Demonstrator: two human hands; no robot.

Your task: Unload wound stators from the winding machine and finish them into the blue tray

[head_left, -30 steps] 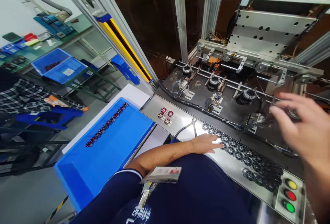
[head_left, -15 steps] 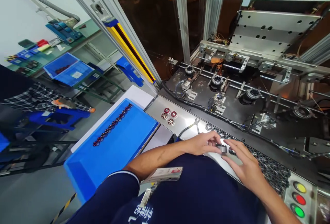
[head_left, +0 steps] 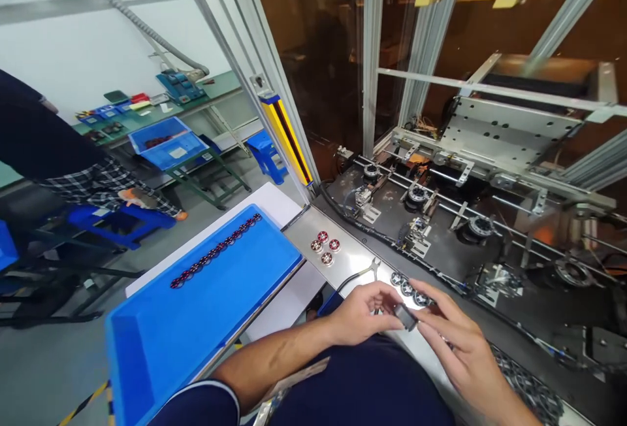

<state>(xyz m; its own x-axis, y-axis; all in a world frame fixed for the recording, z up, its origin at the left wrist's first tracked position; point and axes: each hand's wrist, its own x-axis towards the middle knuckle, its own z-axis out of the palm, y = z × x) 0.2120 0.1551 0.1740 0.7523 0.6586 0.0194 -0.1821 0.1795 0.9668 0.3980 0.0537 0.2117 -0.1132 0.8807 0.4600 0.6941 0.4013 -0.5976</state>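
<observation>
A small dark grey ring-shaped part point(head_left: 406, 316) is held between my two hands, over the metal ledge point(head_left: 302, 233) in front of my body. My left hand point(head_left: 369, 311) pinches its left side with thumb and fingers. The fingertips of my right hand point(head_left: 448, 328) touch its right side. Just beyond my hands, several silver-and-black round parts point(head_left: 407, 287) lie in a row on the ledge. Pliers point(head_left: 375, 265) rest to their left. Farther left sit several red round parts point(head_left: 327, 258). A heap of dark ring parts point(head_left: 529, 383) lies to the right, partly behind my right forearm.
A blue tray point(head_left: 220, 308) with a diagonal row of dark red parts stands left. The machine bed point(head_left: 386, 217) with fixtures lies beyond the ledge. A yellow light bar point(head_left: 288, 142) is on the frame post. Another person point(head_left: 34, 125) stands far left.
The view has tilted up and shifted, so the scene sits lower. The grey part has turned between my hands and looks more tilted. More round parts show beyond my fingers.
</observation>
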